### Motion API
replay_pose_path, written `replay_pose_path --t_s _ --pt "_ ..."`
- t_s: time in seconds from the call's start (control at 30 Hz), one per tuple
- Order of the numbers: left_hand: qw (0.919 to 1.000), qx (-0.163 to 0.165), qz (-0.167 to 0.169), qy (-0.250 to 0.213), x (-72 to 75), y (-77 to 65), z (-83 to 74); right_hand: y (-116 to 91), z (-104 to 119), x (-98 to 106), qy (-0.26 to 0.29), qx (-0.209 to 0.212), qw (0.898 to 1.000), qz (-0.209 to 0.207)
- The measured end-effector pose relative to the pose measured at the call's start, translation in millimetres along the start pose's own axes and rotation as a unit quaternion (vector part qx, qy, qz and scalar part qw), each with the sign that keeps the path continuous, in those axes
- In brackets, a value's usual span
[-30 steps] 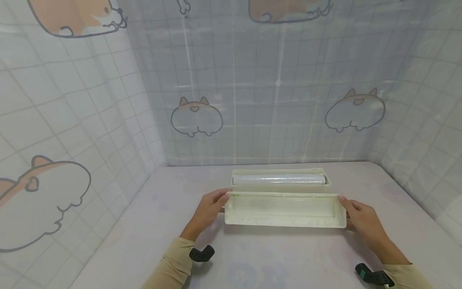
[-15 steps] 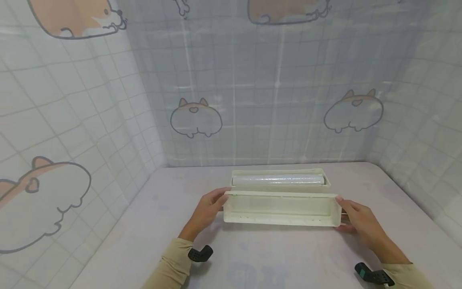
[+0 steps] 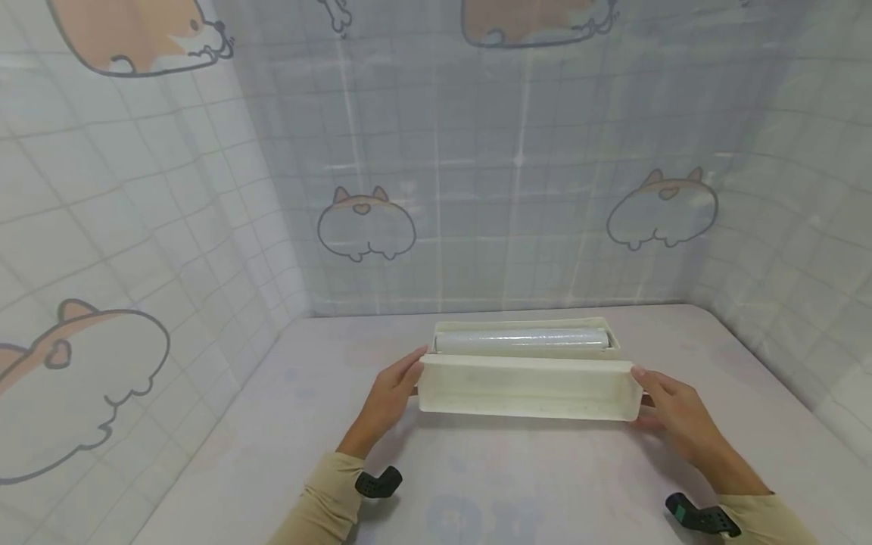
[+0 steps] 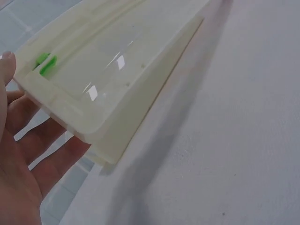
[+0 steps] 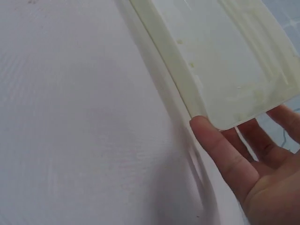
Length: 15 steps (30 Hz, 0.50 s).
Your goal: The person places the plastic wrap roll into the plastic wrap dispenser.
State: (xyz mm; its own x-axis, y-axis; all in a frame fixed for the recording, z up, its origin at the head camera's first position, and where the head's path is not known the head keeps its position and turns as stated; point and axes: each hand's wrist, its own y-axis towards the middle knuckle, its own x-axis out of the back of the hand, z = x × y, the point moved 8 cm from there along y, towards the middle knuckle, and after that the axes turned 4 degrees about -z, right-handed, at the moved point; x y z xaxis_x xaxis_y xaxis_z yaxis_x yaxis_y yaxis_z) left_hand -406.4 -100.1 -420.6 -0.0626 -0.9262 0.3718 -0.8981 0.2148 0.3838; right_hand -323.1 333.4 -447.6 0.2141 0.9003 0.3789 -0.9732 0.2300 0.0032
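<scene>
A long, pale cream plastic lid (image 3: pixel 526 387) is held by its two short ends, tilted above the table in the head view. My left hand (image 3: pixel 387 392) grips the left end, its thumb at the upper corner and its fingers spread along the end wall. At the other end my right hand (image 3: pixel 681 415) holds the lid with the thumb at the top corner. In the left wrist view a small bright green piece (image 4: pixel 48 64) shows inside the lid. Right behind the lid stands a matching cream box (image 3: pixel 518 325) with a shiny roll of cling film (image 3: pixel 521 339) inside.
A pale table cover (image 3: pixel 477 477) lies under everything. Wall sheets with a grid and cartoon dogs (image 3: pixel 366 227) surround the table at the back and sides. Black wrist devices (image 3: pixel 378 483) sit by both sleeves.
Both hands have tilted the lid, so its front face looks smoother and less of its inside shows. The lid has shifted slightly up and left. The box and roll keep their place.
</scene>
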Motion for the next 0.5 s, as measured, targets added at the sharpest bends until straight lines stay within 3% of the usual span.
replay_pose_path --t_s 0.23,0.5 --pt "0.9993 0.013 0.022 -0.026 -2.3 0.4 2.3 -3.9 11.2 2.2 0.007 0.061 0.998 -0.018" --pt "0.9933 0.091 0.065 -0.029 -6.1 -5.0 0.9 -4.6 18.9 7.9 0.026 0.103 0.994 -0.035"
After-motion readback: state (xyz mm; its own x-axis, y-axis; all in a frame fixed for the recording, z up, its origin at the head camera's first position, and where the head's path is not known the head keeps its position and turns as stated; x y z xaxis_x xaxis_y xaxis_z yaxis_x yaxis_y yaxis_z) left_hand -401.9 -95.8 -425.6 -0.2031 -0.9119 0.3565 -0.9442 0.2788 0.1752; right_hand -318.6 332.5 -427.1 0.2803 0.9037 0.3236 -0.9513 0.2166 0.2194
